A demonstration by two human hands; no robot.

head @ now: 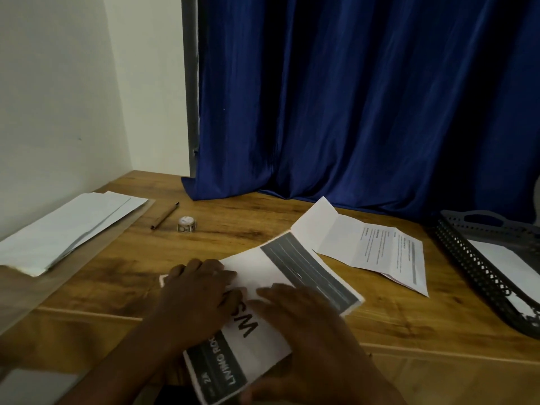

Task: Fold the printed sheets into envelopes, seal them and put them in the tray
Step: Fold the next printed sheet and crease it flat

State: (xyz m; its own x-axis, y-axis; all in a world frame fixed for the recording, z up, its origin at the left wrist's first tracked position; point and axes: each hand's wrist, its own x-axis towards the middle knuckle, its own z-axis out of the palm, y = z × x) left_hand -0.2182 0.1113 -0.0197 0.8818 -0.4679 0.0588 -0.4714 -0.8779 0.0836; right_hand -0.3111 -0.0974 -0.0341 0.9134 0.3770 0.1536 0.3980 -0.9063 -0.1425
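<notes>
A printed sheet (pixel 287 267) with dark grey bands and large black letters lies on the wooden table in front of me, partly folded over. My left hand (pixel 194 290) presses flat on its left part. Fingers straight, my right hand (pixel 304 320) rests on its middle, and the thumb lies near the sheet's lower edge. A second sheet (pixel 371 247), creased into panels with small text, lies open to the right. The dark mesh tray (pixel 473 267) stands at the far right with a white envelope (pixel 508 264) inside.
White envelopes (pixel 67 229) lie stacked at the left under a clear sleeve. A brown pencil (pixel 164 215) and a small roll of stickers (pixel 187 224) sit behind the sheet. A blue curtain (pixel 365 112) hangs along the table's back edge.
</notes>
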